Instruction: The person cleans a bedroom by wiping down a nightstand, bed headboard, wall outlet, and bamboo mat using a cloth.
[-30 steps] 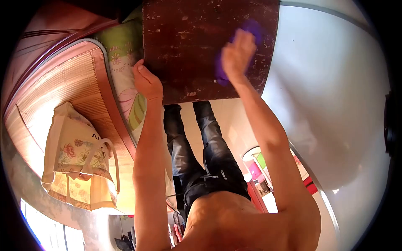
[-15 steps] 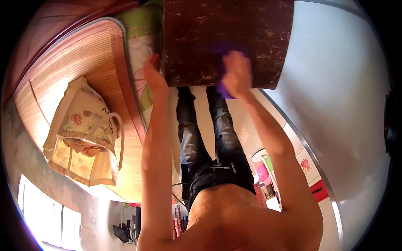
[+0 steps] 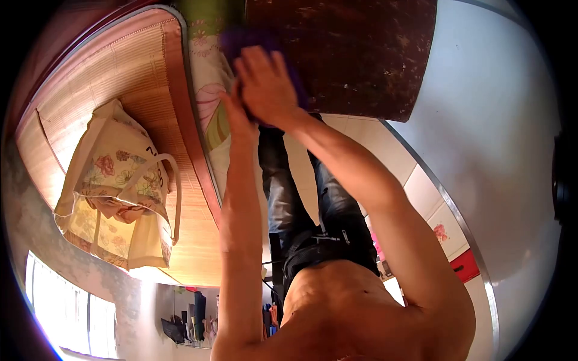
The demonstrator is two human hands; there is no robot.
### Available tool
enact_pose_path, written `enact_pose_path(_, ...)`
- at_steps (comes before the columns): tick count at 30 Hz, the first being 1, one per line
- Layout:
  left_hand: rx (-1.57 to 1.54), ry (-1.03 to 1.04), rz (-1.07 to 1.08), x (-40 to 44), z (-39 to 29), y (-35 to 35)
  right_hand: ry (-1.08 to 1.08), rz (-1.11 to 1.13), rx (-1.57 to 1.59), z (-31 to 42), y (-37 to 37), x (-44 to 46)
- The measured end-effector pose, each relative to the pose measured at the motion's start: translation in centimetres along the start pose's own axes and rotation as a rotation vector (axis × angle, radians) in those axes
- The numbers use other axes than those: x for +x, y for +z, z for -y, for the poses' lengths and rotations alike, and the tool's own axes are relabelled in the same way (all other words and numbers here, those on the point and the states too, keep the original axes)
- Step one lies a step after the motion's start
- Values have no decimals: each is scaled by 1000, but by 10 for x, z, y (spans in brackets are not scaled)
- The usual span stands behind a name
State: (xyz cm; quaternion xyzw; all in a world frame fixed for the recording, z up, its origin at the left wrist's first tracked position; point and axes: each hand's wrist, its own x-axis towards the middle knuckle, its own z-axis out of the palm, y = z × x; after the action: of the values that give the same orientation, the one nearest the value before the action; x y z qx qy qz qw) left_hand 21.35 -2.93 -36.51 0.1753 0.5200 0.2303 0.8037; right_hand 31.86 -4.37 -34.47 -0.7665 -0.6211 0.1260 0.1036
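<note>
Purple cloth [image 3: 245, 40] at the near left corner of a worn dark-brown tabletop [image 3: 361, 60], right hand [image 3: 265, 87] flat over it with fingers extended, forearm slanting inward, left hand [image 3: 238, 119] just beside, pointing forward, partly hidden, its grip indeterminable, floral bag [image 3: 117, 180] farther left on a woven mat [image 3: 114, 66].
</note>
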Motion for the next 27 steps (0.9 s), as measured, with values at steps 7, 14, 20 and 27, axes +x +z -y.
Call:
enact_pose_path(7,-250,-49,-137,-15,-11,9,-284,-37,85,3,13,1)
enact_pose_path(14,13,-42,-172,-3,0,-7,-425,-95,153,-60,-9,-78)
enact_pose_path(20,540,201,-262,25,-6,11,48,-105,176,-136,-42,-124)
enact_pose_path(27,1398,360,-464,26,6,53,311,-382,-84,-285,-67,-120)
